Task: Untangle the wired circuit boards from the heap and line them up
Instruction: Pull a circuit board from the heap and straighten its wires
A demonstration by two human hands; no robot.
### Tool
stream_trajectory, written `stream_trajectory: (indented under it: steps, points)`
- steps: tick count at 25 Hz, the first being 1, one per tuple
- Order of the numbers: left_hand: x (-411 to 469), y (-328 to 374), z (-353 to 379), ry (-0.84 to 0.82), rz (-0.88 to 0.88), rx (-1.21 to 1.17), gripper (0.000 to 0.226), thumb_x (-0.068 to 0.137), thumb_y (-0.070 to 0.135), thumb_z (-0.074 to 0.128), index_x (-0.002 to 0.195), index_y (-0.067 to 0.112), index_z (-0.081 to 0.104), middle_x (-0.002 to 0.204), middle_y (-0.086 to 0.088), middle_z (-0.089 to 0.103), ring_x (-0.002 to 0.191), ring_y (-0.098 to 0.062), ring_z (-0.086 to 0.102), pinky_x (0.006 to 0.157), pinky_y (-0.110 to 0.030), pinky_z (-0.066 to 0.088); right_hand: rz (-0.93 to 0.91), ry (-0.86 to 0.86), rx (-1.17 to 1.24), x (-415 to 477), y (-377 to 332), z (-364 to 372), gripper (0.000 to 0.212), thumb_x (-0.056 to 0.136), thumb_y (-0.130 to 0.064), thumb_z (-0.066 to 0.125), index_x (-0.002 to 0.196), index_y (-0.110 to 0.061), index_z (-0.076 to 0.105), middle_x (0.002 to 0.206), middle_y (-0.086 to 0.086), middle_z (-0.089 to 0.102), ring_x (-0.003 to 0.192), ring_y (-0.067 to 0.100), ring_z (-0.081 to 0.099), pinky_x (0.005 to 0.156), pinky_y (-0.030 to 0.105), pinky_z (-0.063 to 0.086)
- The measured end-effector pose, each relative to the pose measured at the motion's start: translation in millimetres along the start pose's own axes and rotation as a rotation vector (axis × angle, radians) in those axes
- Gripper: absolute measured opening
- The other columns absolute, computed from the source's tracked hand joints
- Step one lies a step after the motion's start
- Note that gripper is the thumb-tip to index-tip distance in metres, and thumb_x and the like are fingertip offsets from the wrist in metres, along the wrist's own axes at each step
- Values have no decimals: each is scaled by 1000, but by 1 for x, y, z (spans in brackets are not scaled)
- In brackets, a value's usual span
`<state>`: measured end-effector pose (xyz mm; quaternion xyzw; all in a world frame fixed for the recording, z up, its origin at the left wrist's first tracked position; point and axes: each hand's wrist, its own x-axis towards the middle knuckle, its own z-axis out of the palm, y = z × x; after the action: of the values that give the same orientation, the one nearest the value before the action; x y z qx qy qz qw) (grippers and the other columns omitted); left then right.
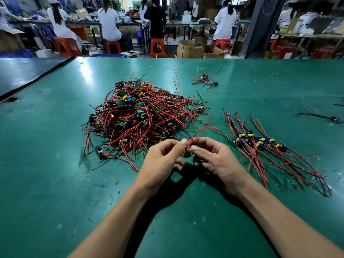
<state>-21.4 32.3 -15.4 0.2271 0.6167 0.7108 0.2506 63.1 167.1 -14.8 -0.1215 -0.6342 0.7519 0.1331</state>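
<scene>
Both forearms reach in over the green table point(55, 183), and the hands meet above it. The left hand point(160, 157) and the right hand point(216, 157) each pinch the same small circuit board point(189, 151) between curled fingertips and thumb; its red wire point(200, 130) loops up and away from the fingers. Just beyond the left hand lies the heap point(141, 116), a tangled mound of boards with red and black leads. To the right, apart from the heap, a row of sorted boards point(260, 142) lies side by side, leads trailing toward the person. Farther back sits a small separate cluster point(204, 80), and a stray black-wired piece point(333, 118) lies at the right edge. Behind the table, workers sit on red stools point(157, 47) at benches.
</scene>
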Motion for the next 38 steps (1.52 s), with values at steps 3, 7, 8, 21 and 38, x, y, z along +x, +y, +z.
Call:
stream_trajectory:
  steps: [3,7,8,21,38]
  points:
    - [1,-1,-2,-76,9,47,23,84,20,73,102,6,68,79,-8,70,66,-21,64,59,-26,54,-30,14,-38,0,3,-5,20,70,-32,80,86,-22,74,84,8,74,68,16,64,61,23,54]
    - [2,-1,-6,-159,-22,-15,32,79,-6,73,107,6,66,79,-10,72,72,-24,70,66,-28,58,28,43,30,0,3,-2,23,71,-33,86,87,-21,75,85,22,71,61,26,66,59,31,57]
    - [2,-1,-7,-174,-27,-3,34,78,-9,73,109,5,65,78,-8,72,71,-23,71,66,-28,57,25,70,52,0,3,-2,20,72,-32,85,85,-22,75,79,19,69,55,23,63,53,28,54]
    - [-1,4,1,-278,-176,-109,28,75,15,74,100,3,72,80,-9,68,68,-20,63,63,-25,56,14,130,155,4,-1,-11,16,63,-24,83,76,-21,76,70,-1,65,56,9,56,53,17,46]
    - [-5,7,14,-84,-180,-52,14,90,-1,60,81,-4,71,65,-15,64,49,-20,61,47,-23,50,117,197,22,3,-5,-10,4,87,-18,75,83,-17,73,54,4,48,39,11,41,39,14,28]
